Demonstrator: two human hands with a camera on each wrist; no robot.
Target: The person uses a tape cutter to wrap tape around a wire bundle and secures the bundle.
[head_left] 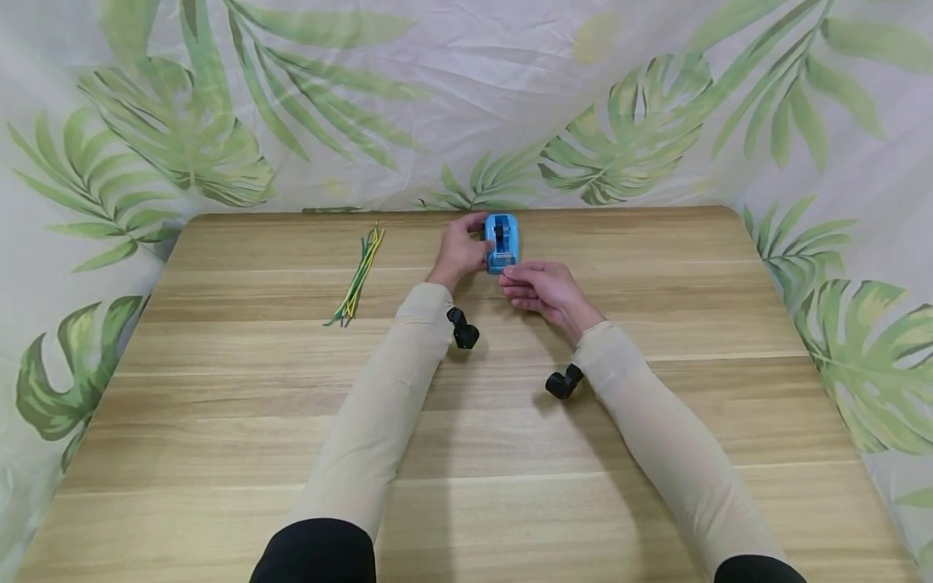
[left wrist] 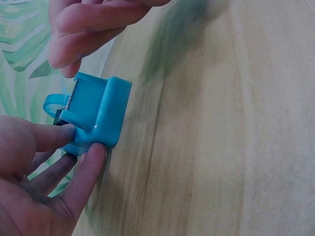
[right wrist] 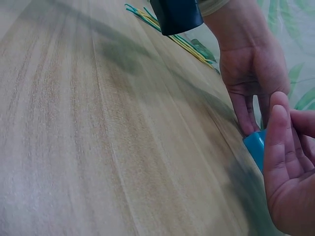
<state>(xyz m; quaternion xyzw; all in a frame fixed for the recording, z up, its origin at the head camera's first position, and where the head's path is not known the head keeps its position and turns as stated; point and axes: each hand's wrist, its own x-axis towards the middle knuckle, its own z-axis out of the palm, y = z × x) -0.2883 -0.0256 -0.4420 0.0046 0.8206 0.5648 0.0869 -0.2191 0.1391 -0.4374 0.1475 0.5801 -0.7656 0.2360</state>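
Note:
A blue tape dispenser stands near the far edge of the table, its serrated cutter facing the person. My left hand grips it from the left side, thumb near the roll and fingers along the wall. At the cutter end, my right hand has thumb and index finger together in a pinch, with the other fingers loosely curled. Its fingertips are right by the teeth. The clear tape between them is barely visible. In the right wrist view the right hand covers most of the dispenser.
A loose bundle of green and yellow ties lies on the wooden table to the left of the left hand. Behind the table hangs a leaf-patterned cloth. Black wrist cameras stick out from both sleeves.

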